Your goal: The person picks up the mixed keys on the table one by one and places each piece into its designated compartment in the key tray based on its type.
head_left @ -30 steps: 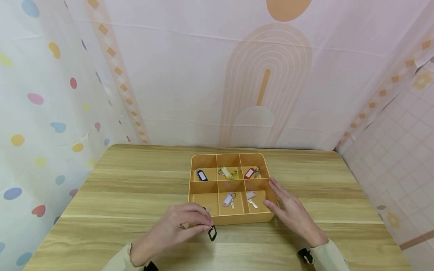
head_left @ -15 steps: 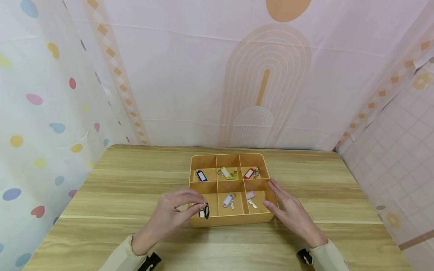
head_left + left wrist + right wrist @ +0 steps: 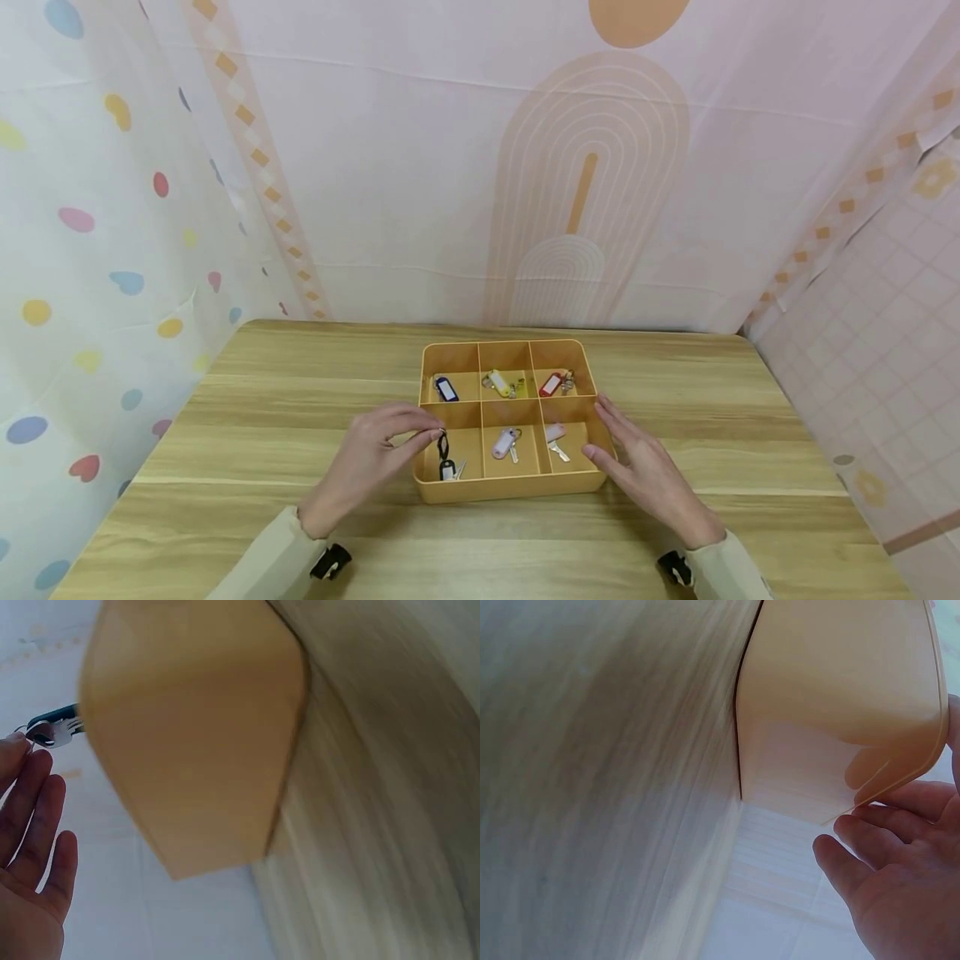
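Observation:
My left hand (image 3: 367,454) pinches a keyring between thumb and fingertips over the front left compartment of the orange-yellow divided box (image 3: 517,485). From it hangs a black key tag (image 3: 447,469) with a white label and a black loop; a silver key (image 3: 460,471) shows beside it. In the left wrist view the box wall (image 3: 195,750) hides the hanging tag's lower part. With relaxed fingers, my right hand (image 3: 645,471) touches the box's right side; in the right wrist view its fingers (image 3: 870,840) lie near the rim.
Other compartments hold tagged keys: a blue tag (image 3: 447,388), a yellow tag (image 3: 498,382), a red tag (image 3: 551,384), a pale purple tag (image 3: 504,443) and a pink tag (image 3: 555,432). The box stands on a wood-grain table (image 3: 315,375) with patterned cloth (image 3: 405,192) behind.
My left hand has moved from the box's front edge back and left, over the front left compartment, carrying the keyring. The tag now hangs inside the compartment. My right hand stays put.

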`<action>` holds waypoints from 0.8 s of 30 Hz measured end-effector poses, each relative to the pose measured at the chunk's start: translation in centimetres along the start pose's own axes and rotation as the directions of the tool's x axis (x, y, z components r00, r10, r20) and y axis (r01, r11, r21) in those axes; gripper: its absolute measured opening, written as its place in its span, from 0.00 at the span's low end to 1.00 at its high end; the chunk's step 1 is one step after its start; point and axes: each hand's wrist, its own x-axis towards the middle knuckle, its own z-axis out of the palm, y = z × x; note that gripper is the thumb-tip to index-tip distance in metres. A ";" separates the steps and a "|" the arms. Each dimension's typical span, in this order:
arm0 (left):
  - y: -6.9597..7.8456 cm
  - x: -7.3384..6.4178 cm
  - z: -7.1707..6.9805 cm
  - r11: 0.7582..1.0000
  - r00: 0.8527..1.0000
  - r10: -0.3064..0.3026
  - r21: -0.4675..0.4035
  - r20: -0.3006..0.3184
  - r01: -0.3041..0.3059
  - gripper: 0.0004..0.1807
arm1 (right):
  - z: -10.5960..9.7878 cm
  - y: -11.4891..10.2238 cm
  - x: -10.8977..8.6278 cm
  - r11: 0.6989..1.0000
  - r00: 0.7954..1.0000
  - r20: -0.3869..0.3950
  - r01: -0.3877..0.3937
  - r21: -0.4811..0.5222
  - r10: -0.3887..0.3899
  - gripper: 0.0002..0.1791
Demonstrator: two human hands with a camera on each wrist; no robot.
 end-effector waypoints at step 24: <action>-2.3 -0.9 1.2 0.929 0.970 -0.094 0.370 0.225 0.004 0.08 | 0.0 0.1 -0.2 1.000 1.000 -0.008 0.003 -0.001 -0.003 0.37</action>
